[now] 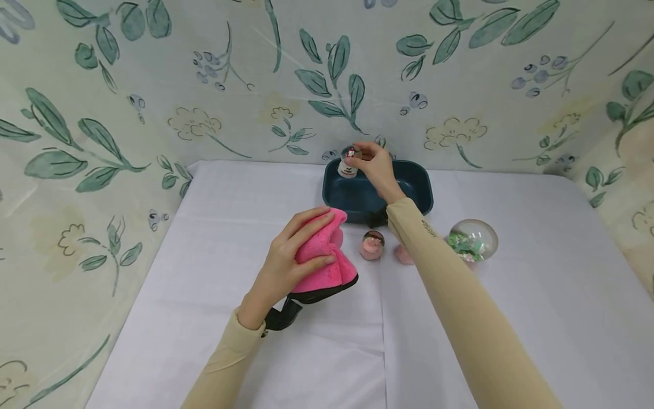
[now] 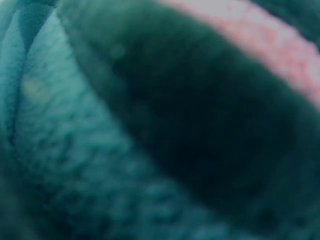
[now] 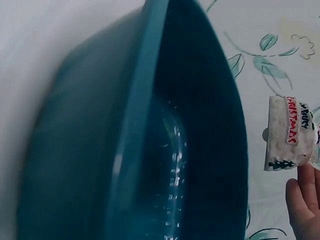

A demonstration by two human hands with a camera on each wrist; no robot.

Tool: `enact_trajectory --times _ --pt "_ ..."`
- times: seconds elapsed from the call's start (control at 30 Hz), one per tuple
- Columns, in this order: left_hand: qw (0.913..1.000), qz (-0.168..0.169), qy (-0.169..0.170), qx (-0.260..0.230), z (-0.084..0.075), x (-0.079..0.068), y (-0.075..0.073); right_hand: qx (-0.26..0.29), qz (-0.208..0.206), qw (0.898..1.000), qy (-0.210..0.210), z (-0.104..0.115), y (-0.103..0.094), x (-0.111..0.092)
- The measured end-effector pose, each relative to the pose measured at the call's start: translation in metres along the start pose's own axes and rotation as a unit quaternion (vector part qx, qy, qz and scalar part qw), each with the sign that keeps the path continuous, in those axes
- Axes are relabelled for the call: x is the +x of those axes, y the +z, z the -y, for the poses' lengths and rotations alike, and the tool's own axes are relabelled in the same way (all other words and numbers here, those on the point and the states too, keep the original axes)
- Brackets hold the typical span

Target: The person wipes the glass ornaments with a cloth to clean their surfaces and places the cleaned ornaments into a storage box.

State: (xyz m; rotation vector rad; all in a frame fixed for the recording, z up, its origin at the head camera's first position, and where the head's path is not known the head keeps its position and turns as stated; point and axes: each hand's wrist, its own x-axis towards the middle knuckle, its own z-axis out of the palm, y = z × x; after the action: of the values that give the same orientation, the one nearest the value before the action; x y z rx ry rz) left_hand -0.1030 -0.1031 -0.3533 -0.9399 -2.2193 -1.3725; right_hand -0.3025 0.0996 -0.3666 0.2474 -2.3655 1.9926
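My right hand [image 1: 377, 170] pinches a small snow globe [image 1: 348, 168] by its glass dome, over the left end of a dark teal basin [image 1: 428, 196]. The right wrist view shows the globe's white base [image 3: 290, 132] turned sideways, with red "Christmas" lettering, beyond the basin wall [image 3: 135, 120]. A bright pink fluffy cloth [image 1: 324, 255] with a black edge is gripped in my left hand [image 1: 286, 258], fingers on top and thumb along the near side. Blurred fabric [image 2: 75, 125] fills the left wrist view, with a pink strip [image 2: 270, 45] at upper right.
In front of the basin stands a small pink-based snow globe [image 1: 372, 245]. Right of it, a pink object [image 1: 403, 254] is partly hidden by my right sleeve. A larger globe [image 1: 475, 240] with green contents lies further right. A flowered curtain [image 1: 230, 85] hangs behind the white-covered table [image 1: 204, 227].
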Motion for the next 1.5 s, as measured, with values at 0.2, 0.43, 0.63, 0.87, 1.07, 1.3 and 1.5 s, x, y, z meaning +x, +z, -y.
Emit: enact_trajectory --times 0.2,0.43,0.63,0.87,1.07,1.3,1.5 --pt "1.0000 0.002 -0.006 -0.002 0.001 -0.002 0.000 -0.038 -0.011 0.999 0.009 -0.009 0.005 0.009" --pt "1.0000 0.002 -0.007 -0.005 0.002 -0.003 0.000 -0.070 -0.008 0.997 0.010 -0.019 0.011 0.012" --pt "0.9999 0.006 -0.012 -0.003 0.002 -0.003 0.000 -0.087 -0.013 0.996 0.012 -0.024 0.014 0.011" --pt "0.9999 0.010 -0.013 -0.004 0.002 -0.003 0.001 -0.106 -0.024 0.994 0.018 -0.036 0.018 0.011" --pt "0.9997 0.015 -0.019 0.000 0.003 -0.004 0.002 -0.107 -0.013 0.994 0.035 -0.045 0.021 0.011" --pt "0.9997 0.017 -0.019 0.000 0.004 -0.005 0.004 -0.100 -0.008 0.994 0.033 -0.051 0.020 0.014" --pt "0.9997 0.018 -0.016 -0.001 0.005 -0.004 0.005 -0.121 0.007 0.992 0.033 -0.052 0.018 0.013"
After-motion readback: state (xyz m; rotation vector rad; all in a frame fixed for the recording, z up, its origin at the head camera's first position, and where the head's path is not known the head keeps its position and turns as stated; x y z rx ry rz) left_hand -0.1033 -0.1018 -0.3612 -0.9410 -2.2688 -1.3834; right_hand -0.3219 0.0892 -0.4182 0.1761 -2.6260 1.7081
